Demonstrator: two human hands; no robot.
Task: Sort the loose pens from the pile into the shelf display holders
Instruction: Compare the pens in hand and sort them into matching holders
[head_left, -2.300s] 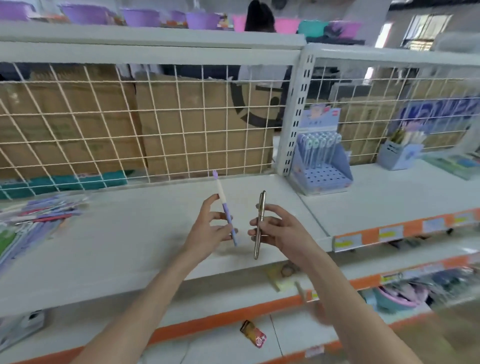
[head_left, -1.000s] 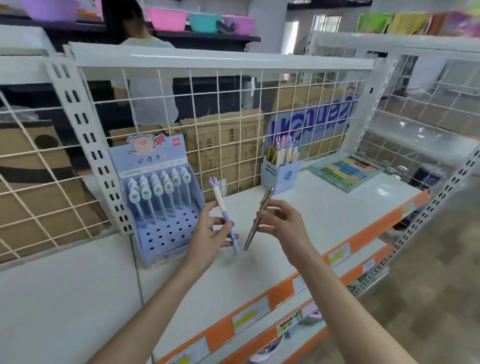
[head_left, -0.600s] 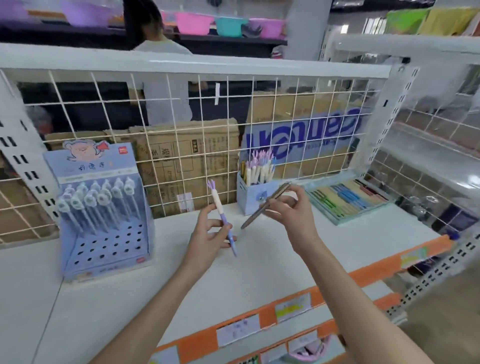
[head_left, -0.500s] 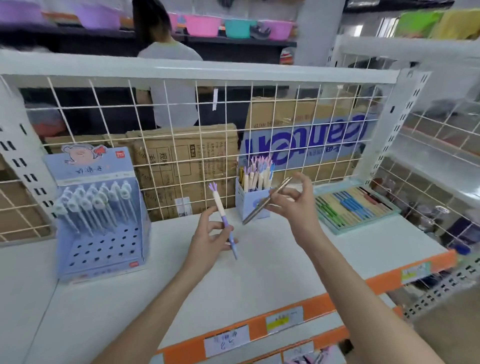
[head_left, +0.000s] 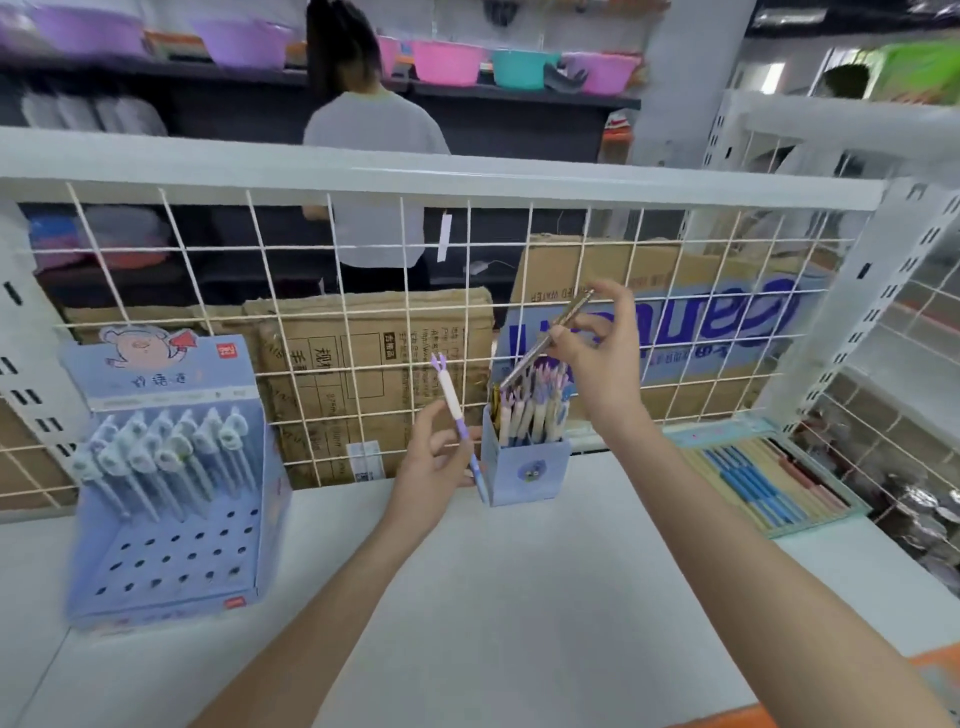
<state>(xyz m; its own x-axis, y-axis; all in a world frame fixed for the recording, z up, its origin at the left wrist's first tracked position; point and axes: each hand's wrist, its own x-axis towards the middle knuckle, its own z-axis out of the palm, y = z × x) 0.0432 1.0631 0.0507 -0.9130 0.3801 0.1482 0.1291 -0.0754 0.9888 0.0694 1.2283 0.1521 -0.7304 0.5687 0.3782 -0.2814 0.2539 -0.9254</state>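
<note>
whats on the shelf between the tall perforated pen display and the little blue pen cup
In the head view, the left hand with its purple pen sits between the perforated display and the blue pen cup; the white shelf beneath shows nothing standing on it.

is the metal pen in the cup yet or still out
Still out. The right hand pinches the metal pen tilted above the pen cup, its lower tip just over the pens standing there.
</note>
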